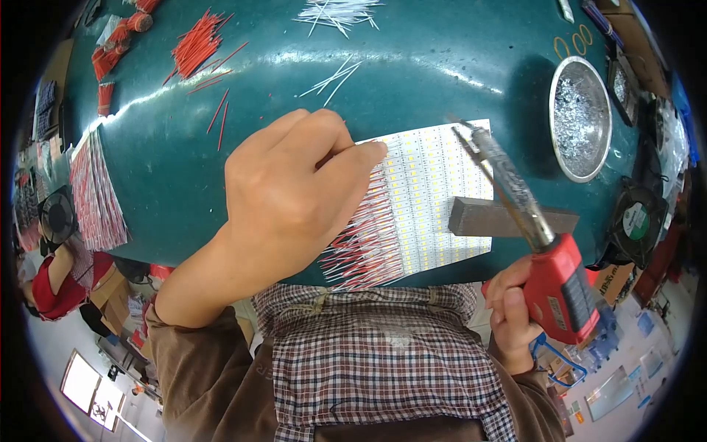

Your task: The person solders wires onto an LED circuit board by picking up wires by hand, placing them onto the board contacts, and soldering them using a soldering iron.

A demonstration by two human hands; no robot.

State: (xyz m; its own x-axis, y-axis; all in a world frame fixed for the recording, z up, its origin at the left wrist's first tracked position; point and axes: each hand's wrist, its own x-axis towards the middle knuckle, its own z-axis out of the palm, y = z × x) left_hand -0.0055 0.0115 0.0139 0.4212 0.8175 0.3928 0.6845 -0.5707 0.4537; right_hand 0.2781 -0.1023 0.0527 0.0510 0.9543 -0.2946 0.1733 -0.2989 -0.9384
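My left hand (291, 180) is closed in a pinch at the upper left corner of a white LED board (434, 173). Whatever its fingertips hold is hidden. Rows of small yellow chips cover the board, and red and white wires (364, 247) stick out along its left side, partly under my hand. In my right hand (508, 306) is a red soldering gun (563, 291), its long metal barrel slanting up and left so that the tip hangs over the board's upper right corner. A dark metal bar (512, 218) lies across the board's right edge, beneath the barrel.
Loose red wires (197, 46) and white wires (337, 13) lie at the back, with a few white ones (335, 79) closer. A metal bowl (581, 118) of silvery bits stands right, near a black fan (638, 221). Bundled red-and-white wires (99, 195) hang at the table's left edge.
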